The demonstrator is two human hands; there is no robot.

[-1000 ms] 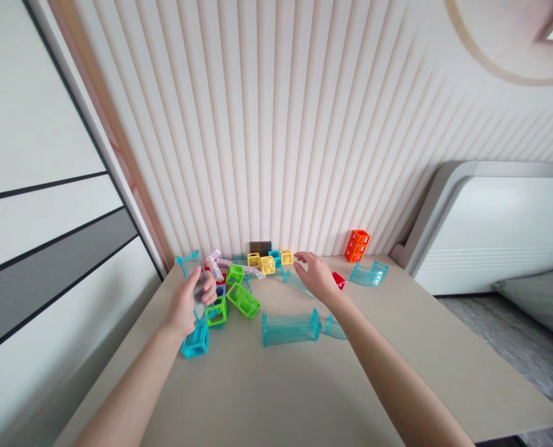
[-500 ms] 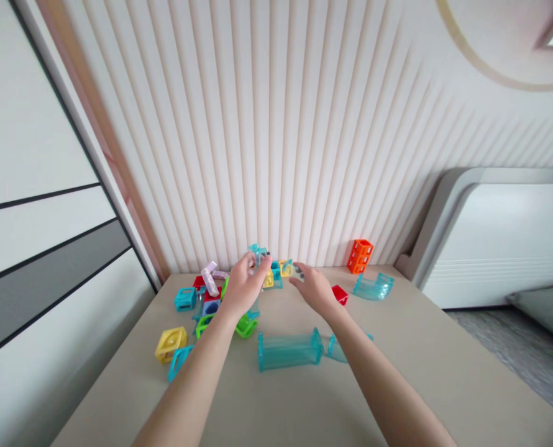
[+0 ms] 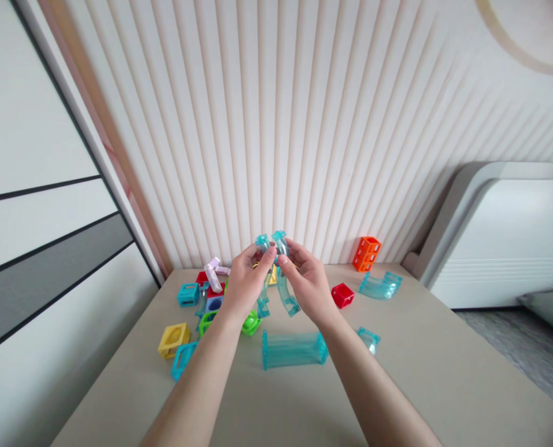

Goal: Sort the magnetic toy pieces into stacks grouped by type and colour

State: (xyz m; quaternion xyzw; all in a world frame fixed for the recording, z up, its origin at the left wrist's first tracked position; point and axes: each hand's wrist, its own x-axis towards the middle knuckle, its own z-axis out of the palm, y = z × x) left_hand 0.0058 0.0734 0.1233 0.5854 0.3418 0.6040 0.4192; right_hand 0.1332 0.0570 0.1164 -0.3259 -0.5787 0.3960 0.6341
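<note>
My left hand (image 3: 245, 287) and my right hand (image 3: 307, 284) are raised together above the beige table (image 3: 411, 379), close to each other. Each pinches a curved, clear teal track piece: the left one (image 3: 263, 273) and the right one (image 3: 286, 287) stand upright with their top ends nearly touching. Below them on the table lies a straight clear teal track piece (image 3: 293, 349). Just behind my left hand are green frame blocks (image 3: 251, 323).
Coloured frame blocks lie at the left: a yellow one (image 3: 174, 339), teal ones (image 3: 187, 294), red and blue ones. A red block (image 3: 342, 295), a curved teal piece (image 3: 379, 285) and an orange block (image 3: 366, 253) are at the right. A ribbed wall stands behind; a white bed frame is at the right.
Both hands lifted from the pile and came together, each now holding a curved teal piece upright. The view shifted slightly.
</note>
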